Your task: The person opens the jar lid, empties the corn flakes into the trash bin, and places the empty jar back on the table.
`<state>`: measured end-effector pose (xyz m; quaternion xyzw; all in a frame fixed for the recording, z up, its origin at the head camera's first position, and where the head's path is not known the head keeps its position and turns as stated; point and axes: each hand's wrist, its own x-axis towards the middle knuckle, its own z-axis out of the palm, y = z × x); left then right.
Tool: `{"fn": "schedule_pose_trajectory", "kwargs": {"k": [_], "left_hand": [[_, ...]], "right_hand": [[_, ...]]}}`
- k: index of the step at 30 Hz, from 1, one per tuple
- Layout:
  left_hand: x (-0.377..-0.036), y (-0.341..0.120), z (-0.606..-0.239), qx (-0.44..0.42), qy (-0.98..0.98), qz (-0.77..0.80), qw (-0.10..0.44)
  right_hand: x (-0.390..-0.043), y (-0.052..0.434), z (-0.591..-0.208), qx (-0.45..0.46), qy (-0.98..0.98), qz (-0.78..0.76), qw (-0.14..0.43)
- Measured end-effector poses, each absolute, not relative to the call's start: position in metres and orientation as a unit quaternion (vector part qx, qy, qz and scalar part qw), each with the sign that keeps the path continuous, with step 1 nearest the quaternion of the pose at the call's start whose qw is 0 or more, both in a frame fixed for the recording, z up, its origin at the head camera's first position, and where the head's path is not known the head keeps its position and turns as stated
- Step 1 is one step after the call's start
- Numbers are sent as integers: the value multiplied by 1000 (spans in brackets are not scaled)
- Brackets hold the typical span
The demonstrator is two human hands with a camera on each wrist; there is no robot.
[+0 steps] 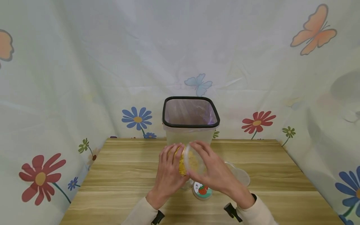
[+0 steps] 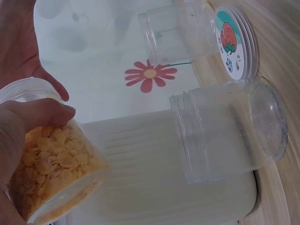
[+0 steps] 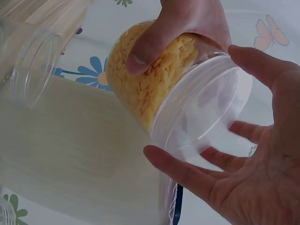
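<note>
Between hands (image 1: pixel 191 170), clear round flake-filled jar (image 1: pixel 189 162)

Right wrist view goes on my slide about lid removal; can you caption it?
Left hand holds a tilted jar of yellow flakes while the right hand cups its clear lid.

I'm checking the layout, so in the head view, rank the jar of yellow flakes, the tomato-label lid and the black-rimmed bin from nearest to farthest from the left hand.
1. Jar of yellow flakes: gripped by the left hand, its lid end in the right hand.
2. Tomato-label lid: on the table, just right of that hand, toward the person.
3. Black-rimmed bin: behind the hands, at the table's far edge.
</note>
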<state>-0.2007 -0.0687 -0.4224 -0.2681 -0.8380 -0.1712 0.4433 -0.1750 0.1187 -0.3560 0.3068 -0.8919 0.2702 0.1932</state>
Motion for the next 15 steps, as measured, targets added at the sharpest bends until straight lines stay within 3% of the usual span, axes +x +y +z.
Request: {"fn": "schedule_pose_trajectory", "kwargs": {"k": [9,15], "left_hand": [[-200,-72,-424,-273,-840,-181,433],[-200,-72,-424,-274,-841,-186,429]], "right_hand": [[-181,126,-359,402,-864,226,199],[-181,127,-360,413,-860,228,196]]}}
